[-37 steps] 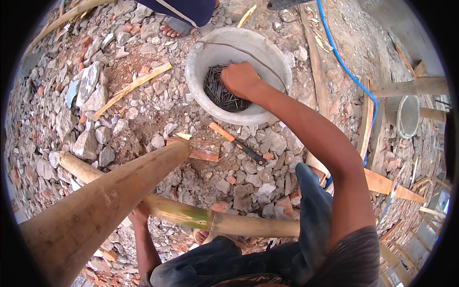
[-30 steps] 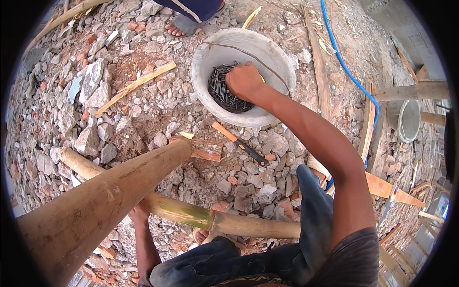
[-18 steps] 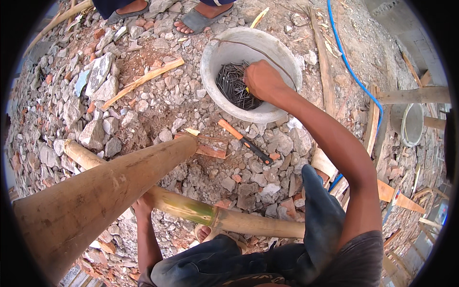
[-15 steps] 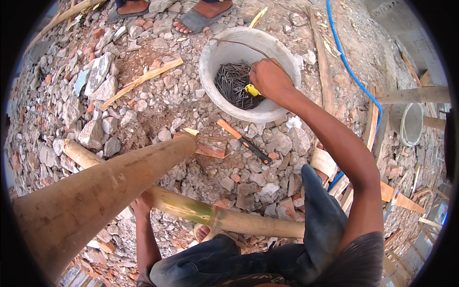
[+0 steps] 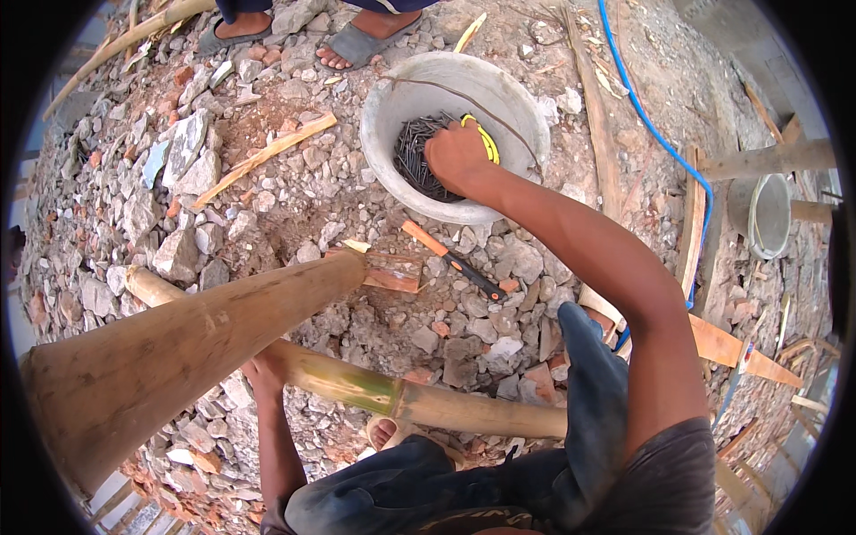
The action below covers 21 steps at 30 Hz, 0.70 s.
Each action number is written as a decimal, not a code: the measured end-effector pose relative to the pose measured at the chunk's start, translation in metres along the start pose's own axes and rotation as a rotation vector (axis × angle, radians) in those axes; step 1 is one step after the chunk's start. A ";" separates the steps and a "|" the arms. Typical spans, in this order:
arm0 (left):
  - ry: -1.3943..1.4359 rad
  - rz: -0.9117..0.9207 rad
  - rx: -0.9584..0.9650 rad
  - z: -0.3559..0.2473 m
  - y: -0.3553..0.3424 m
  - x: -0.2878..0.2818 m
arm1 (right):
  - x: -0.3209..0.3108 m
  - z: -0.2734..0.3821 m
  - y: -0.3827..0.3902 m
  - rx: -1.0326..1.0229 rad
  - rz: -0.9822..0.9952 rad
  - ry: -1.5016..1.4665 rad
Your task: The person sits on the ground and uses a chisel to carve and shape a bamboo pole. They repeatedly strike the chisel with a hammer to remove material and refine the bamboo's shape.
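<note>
"Where was the right hand (image 5: 459, 160)?"

"Down inside the round grey bucket (image 5: 378, 120), over the loose dark metal nails (image 5: 412, 156) heaped at its bottom. Its fingers were curled in toward the palm, but the tips were hidden, so I couldn't tell whether they had hold of any nails."

"And that bright yellow curved thing (image 5: 487, 141)?"

"It showed just beyond the hand, within the bucket. I couldn't make out what it was. A thin brown cord (image 5: 464, 94) ran across the bucket's mouth."

"What about the left hand (image 5: 264, 366)?"

"It was at the tan bamboo pole with a green patch (image 5: 481, 412), which lay crosswise in front of the person's knees. The fingers were mostly out of sight, so how far they were closed, or whether they gripped it, I couldn't say."

"Anything near?"

"A thicker brown bamboo pole (image 5: 196, 339) slanted over the lying one, its far end by a flat reddish board (image 5: 393, 271). A tool with an orange-and-black handle (image 5: 455, 260) lay on the rubble between bucket and lying pole. Beyond the bucket stood another person's grey-sandalled foot (image 5: 370, 43)."
</note>
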<state>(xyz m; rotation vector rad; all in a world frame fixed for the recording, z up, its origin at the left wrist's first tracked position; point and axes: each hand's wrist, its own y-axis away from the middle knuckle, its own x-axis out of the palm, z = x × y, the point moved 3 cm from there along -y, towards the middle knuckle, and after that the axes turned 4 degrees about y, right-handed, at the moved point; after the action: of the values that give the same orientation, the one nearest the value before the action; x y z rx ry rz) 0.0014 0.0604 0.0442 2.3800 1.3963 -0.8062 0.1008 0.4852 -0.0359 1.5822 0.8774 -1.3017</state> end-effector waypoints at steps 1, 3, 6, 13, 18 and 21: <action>-0.019 -0.030 0.001 0.004 -0.001 -0.001 | -0.001 0.001 -0.002 -0.020 -0.054 -0.018; -0.026 -0.072 0.001 0.014 -0.001 0.000 | 0.006 -0.003 -0.005 -0.058 -0.154 -0.043; -0.029 -0.071 -0.007 0.018 -0.002 -0.001 | 0.013 -0.004 -0.009 -0.021 -0.106 -0.113; 0.022 -0.056 0.021 0.014 0.000 0.001 | -0.004 -0.029 0.019 0.030 -0.288 -0.253; -0.023 -0.032 0.036 0.015 0.000 -0.005 | -0.036 -0.045 0.049 0.037 -0.301 -0.638; 0.032 0.046 -0.033 -0.001 0.002 -0.003 | -0.041 -0.030 0.066 0.153 -0.183 -0.942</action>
<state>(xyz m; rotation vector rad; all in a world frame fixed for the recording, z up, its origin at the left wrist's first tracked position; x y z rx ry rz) 0.0025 0.0579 0.0466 2.4010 1.3509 -0.7307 0.1639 0.4897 0.0187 0.8069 0.3223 -2.0135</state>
